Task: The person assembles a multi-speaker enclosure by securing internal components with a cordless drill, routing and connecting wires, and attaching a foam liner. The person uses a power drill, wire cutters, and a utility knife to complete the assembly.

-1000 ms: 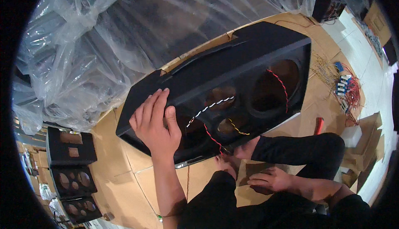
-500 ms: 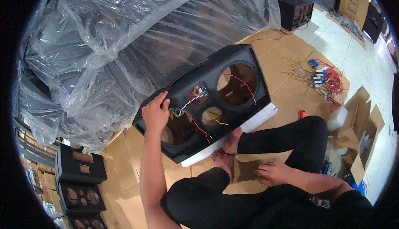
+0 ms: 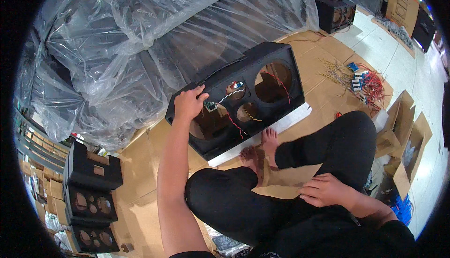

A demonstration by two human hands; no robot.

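Observation:
A black speaker cabinet (image 3: 225, 127) stands tilted in front of my feet, with its round cutouts facing me. Red, yellow and black-and-white twisted wires hang out of the holes, and a small green circuit board (image 3: 210, 108) shows at the rim of the left large hole. My left hand (image 3: 190, 102) grips the cabinet's upper left corner, fingers over the top edge and thumb on the front. By my right thigh, my right hand (image 3: 323, 190) hovers or rests with loosely bent fingers, seemingly holding nothing. A white foam strip (image 3: 290, 119) lies under the cabinet's lower edge.
Clear plastic sheeting (image 3: 140, 37) covers a large stack behind the cabinet. More black cabinets (image 3: 91, 204) stand at the left. To the right are a bundle of red-wired parts (image 3: 368, 87) on the cardboard floor (image 3: 311, 82) and an open carton (image 3: 403, 141).
In the picture the cabinet and my left hand have shifted up and right, partly with the view. My right hand sits slightly farther right, its fingers closer together.

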